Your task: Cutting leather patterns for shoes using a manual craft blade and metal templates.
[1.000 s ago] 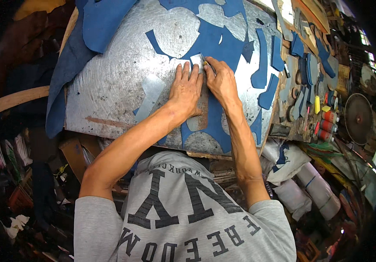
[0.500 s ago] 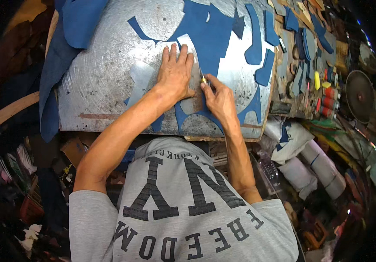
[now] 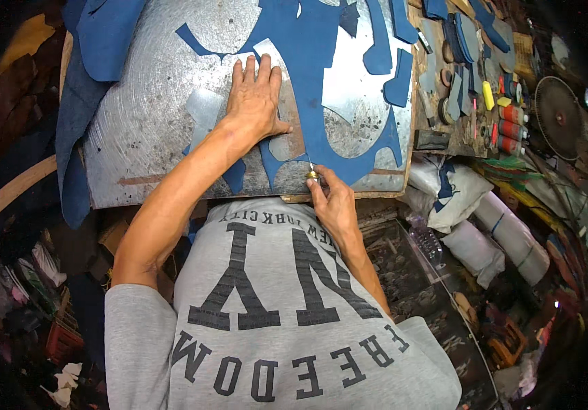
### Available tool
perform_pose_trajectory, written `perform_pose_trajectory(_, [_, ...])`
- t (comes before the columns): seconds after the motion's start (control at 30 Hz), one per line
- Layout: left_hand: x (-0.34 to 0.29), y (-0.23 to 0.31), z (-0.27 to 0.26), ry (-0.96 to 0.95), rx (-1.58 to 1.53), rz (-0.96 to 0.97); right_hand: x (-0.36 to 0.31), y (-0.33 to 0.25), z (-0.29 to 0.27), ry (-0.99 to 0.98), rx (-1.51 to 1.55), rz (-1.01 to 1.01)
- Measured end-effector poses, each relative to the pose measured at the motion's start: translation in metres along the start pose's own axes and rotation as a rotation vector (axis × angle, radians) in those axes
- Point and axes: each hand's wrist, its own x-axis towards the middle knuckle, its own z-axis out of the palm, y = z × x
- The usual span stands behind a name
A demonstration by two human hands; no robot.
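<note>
My left hand [image 3: 254,102] lies flat with fingers spread, pressing on a pale, sheet-like template [image 3: 292,119] on top of a blue leather sheet [image 3: 309,75]. At the near edge of the sheet, my right hand [image 3: 335,203] pinches a small cutting knife [image 3: 313,175] with a brass-coloured collar. Its thin tip points away from me and meets the leather just below the template's near end. The lower part of the knife is hidden in my fingers. Curved cut-outs leave narrow blue strips around the template.
Under the leather is a scratched metal work surface [image 3: 137,123]. Blue leather [image 3: 109,44] hangs over its left side. Cut blue pieces [image 3: 398,78] lie at the right. Beyond them, a wooden bench [image 3: 468,137] holds pieces, red spools [image 3: 510,130] and a round fan [image 3: 557,117].
My right hand has drawn the knife toward me, from beside the template down to the leather's near edge. My left hand stays on the template. The whole view has shifted slightly.
</note>
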Motion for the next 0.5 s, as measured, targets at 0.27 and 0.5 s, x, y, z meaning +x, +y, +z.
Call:
perform_pose_trajectory(0.27, [-0.005,-0.006,-0.008,0.083,-0.079,-0.074,0.1,-0.038,-0.064,0.209,-0.019,-0.525])
perform_pose_trajectory(0.5, [-0.003,-0.002,-0.004,0.061,-0.14,-0.151,0.258,-0.111,-0.06,-0.274,-0.364,-1.023])
